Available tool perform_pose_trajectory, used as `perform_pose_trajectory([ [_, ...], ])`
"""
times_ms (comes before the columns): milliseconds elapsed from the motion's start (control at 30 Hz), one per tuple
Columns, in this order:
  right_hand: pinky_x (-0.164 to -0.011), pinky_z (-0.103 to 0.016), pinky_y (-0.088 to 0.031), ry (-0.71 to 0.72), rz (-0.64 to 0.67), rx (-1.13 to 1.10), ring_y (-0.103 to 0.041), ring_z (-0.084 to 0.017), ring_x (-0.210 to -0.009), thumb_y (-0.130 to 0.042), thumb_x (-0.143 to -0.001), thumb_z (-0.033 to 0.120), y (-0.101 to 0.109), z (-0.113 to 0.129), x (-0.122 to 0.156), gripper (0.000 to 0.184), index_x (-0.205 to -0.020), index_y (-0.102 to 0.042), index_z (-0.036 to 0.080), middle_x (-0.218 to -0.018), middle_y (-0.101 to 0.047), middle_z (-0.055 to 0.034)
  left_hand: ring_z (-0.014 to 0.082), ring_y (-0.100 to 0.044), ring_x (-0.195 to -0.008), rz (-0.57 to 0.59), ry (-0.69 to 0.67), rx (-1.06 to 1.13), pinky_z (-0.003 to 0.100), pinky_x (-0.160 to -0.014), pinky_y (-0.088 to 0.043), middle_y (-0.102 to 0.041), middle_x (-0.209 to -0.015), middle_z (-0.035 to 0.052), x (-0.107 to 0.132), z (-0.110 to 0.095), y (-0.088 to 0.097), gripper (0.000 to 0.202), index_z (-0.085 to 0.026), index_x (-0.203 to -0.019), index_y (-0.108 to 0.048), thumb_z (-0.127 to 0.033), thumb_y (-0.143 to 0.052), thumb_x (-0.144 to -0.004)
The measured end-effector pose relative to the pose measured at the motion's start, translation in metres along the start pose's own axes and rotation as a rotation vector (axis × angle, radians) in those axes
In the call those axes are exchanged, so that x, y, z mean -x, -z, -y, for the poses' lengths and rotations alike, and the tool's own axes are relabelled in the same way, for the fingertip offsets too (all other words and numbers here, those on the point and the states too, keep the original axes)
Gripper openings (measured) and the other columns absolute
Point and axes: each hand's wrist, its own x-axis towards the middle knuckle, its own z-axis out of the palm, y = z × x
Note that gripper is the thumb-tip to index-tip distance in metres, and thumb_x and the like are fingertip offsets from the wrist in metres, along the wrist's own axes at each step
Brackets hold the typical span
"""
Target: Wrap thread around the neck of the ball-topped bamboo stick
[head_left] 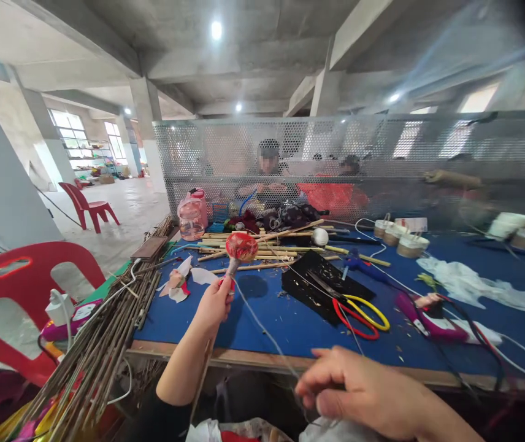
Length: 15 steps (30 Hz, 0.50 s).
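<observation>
Head view — left hand [214, 304] grips a red-topped stick [241, 247] upright; right hand [359, 393] pinches a thin thread [262, 328] — taut between them.

We're on a craft workshop floor: bare concrete beams [262, 67] and pillars [145, 104] overhead, a perforated metal screen [382, 147] splitting the workstations with people [269, 166] seated beyond it, and a blue table [281, 319] littered with bamboo sticks [253, 245] and scissors [359, 313]. A stick bundle [106, 344] lies near left.
</observation>
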Motion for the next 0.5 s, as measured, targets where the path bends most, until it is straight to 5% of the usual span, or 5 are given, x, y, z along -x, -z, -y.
perform_pose_trajectory([
  [67, -0.093, -0.043, -0.039, -0.054, -0.162, 0.068, -0.063, -0.027, -0.086, -0.053, -0.081, 0.051, 0.000, -0.004, 0.008, 0.033, -0.088, -0.074, 0.026, -0.087, -0.071, -0.0064, 0.0028, -0.023, -0.036, 0.006, 0.050, 0.051, 0.016, -0.036, -0.009, -0.033, -0.051, -0.0099, 0.000, 0.011, 0.007, 0.045, -0.022, -0.076, -0.038, -0.063, -0.056, -0.071],
  [200, -0.055, -0.029, -0.041, -0.138, -0.523, -0.002, -0.050, -0.016, -0.050, -0.044, -0.085, 0.046, 0.030, -0.027, -0.024, 0.039, -0.098, -0.067, 0.018, -0.053, -0.053, 0.0004, 0.0018, -0.020, -0.037, 0.054, 0.107, 0.159, 0.015, -0.038, -0.006, -0.032, -0.052, -0.0107, 0.000, 0.027, 0.019, 0.049, -0.022, -0.079, -0.038, -0.064, -0.061, -0.066],
  [267, -0.056, -0.026, -0.040, -0.075, -0.539, -0.031, -0.049, -0.014, -0.052, -0.051, -0.081, 0.037, 0.053, -0.042, -0.058, 0.039, -0.113, -0.060, 0.017, -0.056, -0.054, 0.0025, 0.0015, -0.017, -0.037, 0.087, 0.125, 0.193, 0.015, -0.038, -0.006, -0.030, -0.052, -0.0114, 0.000, 0.030, 0.022, 0.053, -0.022, -0.083, -0.041, -0.067, -0.062, -0.064],
  [333, -0.064, -0.027, -0.043, -0.026, -0.542, 0.059, -0.054, -0.015, -0.063, -0.059, -0.073, 0.029, 0.076, -0.054, -0.098, 0.034, -0.104, -0.063, 0.015, -0.070, -0.061, -0.0010, 0.0013, -0.016, -0.038, 0.110, 0.140, 0.215, 0.015, -0.038, -0.006, -0.029, -0.052, -0.0117, 0.000, 0.030, 0.025, 0.056, -0.022, -0.086, -0.042, -0.068, -0.063, -0.062],
  [500, -0.073, -0.032, -0.042, -0.291, -0.805, 0.367, -0.061, -0.023, -0.083, -0.059, -0.075, 0.027, 0.118, -0.067, -0.191, 0.024, -0.093, -0.066, 0.014, -0.085, -0.067, -0.0105, 0.0016, -0.013, -0.039, 0.130, 0.170, 0.266, 0.016, -0.039, -0.003, -0.028, -0.053, -0.0117, -0.001, 0.034, 0.028, 0.057, -0.022, -0.091, -0.044, -0.069, -0.062, -0.063],
])
